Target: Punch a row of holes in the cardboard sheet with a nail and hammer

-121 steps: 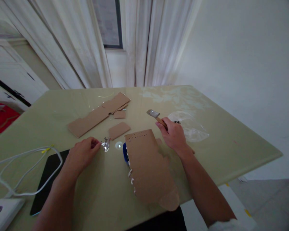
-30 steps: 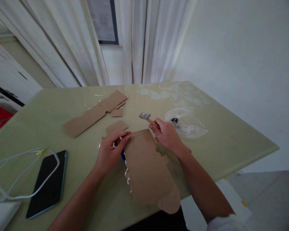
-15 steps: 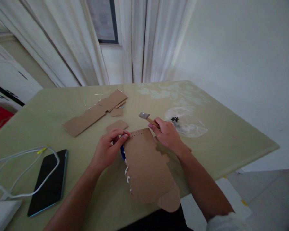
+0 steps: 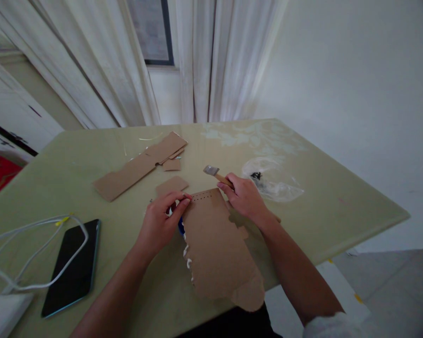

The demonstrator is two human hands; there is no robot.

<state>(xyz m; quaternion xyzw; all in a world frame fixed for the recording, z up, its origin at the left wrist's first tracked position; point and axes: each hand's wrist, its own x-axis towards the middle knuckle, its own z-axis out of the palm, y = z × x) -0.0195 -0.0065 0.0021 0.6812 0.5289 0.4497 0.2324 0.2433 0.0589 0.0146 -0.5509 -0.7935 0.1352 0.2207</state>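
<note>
The left hand (image 4: 160,223) pinches the far left corner of the punched cardboard sheet (image 4: 218,244), whose near end overhangs the table (image 4: 338,206) edge. The right hand (image 4: 245,197) grips a small hammer (image 4: 215,173) just beyond the sheet, with bare tabletop to its right.

A room in a home, used here for craft work. Long white curtains (image 4: 211,61) hang before a dark window (image 4: 151,30) behind a pale green glass-topped table (image 4: 338,206), with plain white walls and white panelled cabinets (image 4: 10,117) to the left. On the table lie cut brown cardboard pieces (image 4: 137,166), a dark smartphone (image 4: 72,265), a white cable (image 4: 21,253) and a clear plastic bag (image 4: 273,180), all everyday household items rather than workshop or laboratory equipment.
</note>
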